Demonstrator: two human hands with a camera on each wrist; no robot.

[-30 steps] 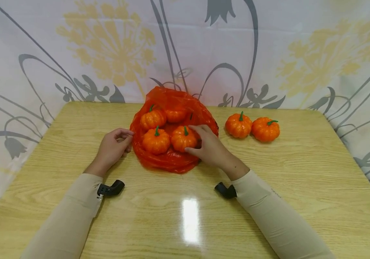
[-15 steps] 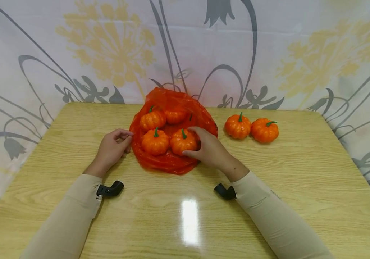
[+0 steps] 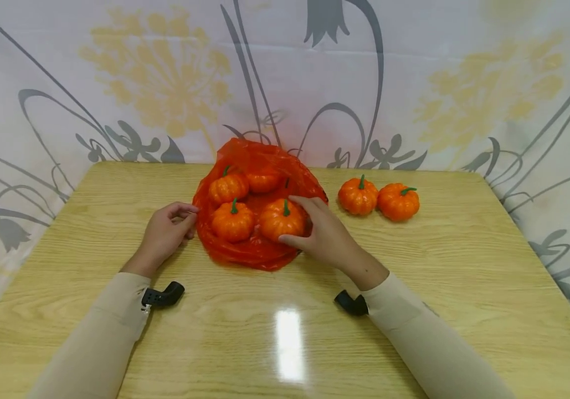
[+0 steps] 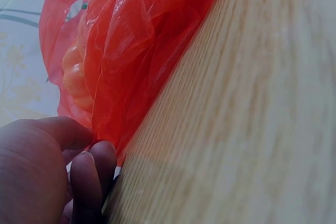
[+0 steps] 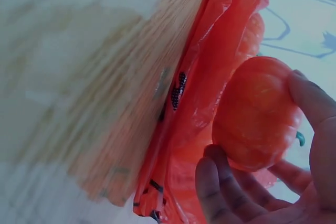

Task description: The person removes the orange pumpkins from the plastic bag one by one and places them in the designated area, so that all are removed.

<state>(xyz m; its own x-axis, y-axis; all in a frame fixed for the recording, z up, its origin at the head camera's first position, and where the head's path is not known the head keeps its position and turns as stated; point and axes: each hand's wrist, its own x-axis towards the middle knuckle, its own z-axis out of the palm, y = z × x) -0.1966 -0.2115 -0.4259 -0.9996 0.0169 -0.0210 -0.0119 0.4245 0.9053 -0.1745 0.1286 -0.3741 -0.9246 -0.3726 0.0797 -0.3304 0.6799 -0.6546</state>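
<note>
A red translucent plastic bag [image 3: 245, 256] lies spread on the table with its mouth toward me. Inside it are several orange toy pumpkins with green stems, among them a front-left pumpkin [image 3: 232, 223] and a back-left one [image 3: 228, 189]. My right hand [image 3: 329, 238] grips the front-right pumpkin [image 3: 281, 221], thumb on the near side and fingers around the far side. In the right wrist view this pumpkin [image 5: 257, 114] sits above the bag's folds [image 5: 189, 145]. At the bag's left edge, my left hand [image 3: 167, 233] pinches the plastic between thumb and fingertips.
Two more orange pumpkins, a left one [image 3: 358, 197] and a right one [image 3: 398, 203], stand side by side on the wooden table [image 3: 414, 277], right of the bag. A flower-patterned curtain [image 3: 175, 66] hangs along the table's back edge. Each wrist wears a black camera mount [image 3: 164, 295].
The head view has shifted slightly. My right hand's fingers have closed around the front-right pumpkin, which has moved a little up and right, away from its left neighbour. The left hand stays at the bag's edge.
</note>
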